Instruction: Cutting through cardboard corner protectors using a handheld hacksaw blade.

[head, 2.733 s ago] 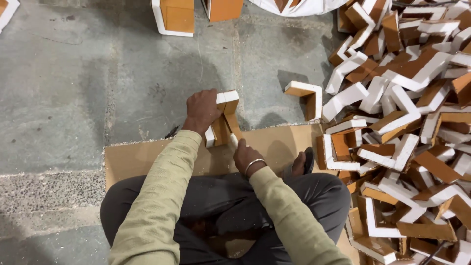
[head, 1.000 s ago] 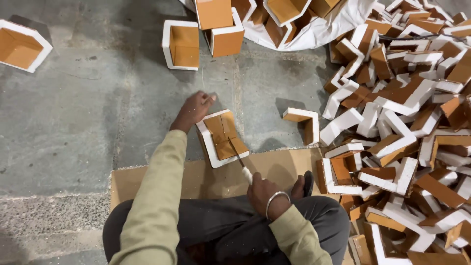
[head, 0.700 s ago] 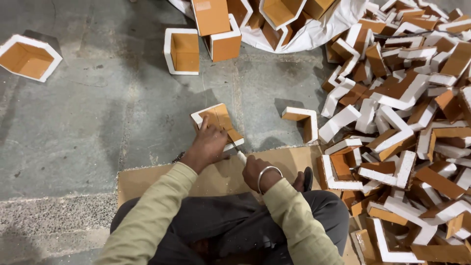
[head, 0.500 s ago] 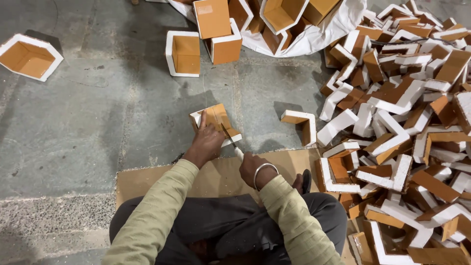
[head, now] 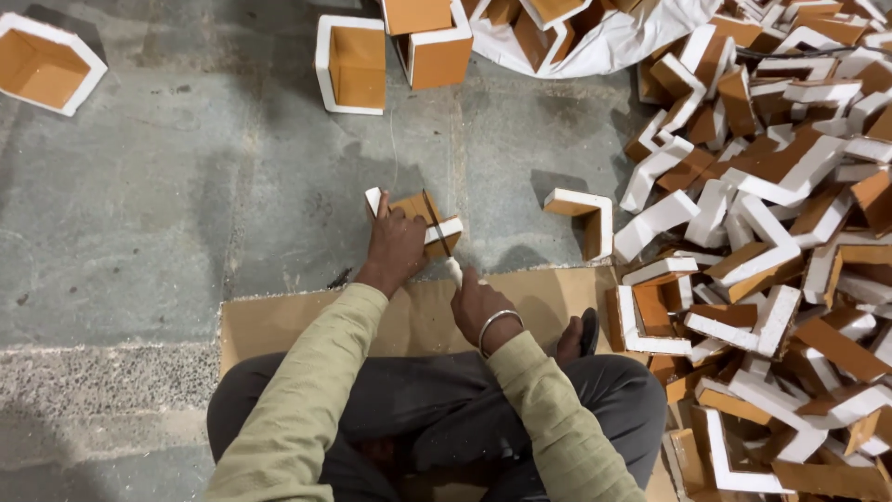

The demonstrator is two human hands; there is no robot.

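- Left hand clamps down on a white-and-orange foam corner piece, lying on the floor at twelve o'clock from the knees.
- Right hand, fist closed around a knife, blade across the piece.
- Heap of similar pieces at three o'clock.
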